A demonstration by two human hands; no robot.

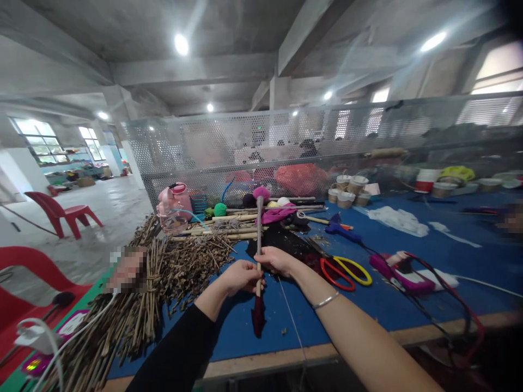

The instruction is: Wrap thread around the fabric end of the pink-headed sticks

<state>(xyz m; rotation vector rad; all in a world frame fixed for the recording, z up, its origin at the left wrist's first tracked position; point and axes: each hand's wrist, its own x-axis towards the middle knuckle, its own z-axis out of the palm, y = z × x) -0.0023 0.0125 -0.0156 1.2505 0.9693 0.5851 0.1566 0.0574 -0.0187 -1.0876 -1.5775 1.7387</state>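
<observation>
Both my hands grip one slim stick [260,228], held over the near part of the blue table. My left hand [243,276] pinches its lower part. Just above, my right hand [274,260] closes round it from the other side. Grey wrapping covers the stick's upper length, and its top overlaps a magenta yarn ball [261,193] behind. A dark red pointed piece [258,318] hangs at the lower end. Scissors [345,273] with red and yellow handles lie right of my right hand, near black cloth [286,242]. A thin white thread [290,310] runs down to the table edge.
Bundled dry twigs [153,294] cover the table's left side. A pink jug [174,207], green yarn ball [220,210] and bamboo sticks [241,218] lie behind. On the right are a glue gun [345,231], purple power strip [408,276] with cables, and several cups [347,190].
</observation>
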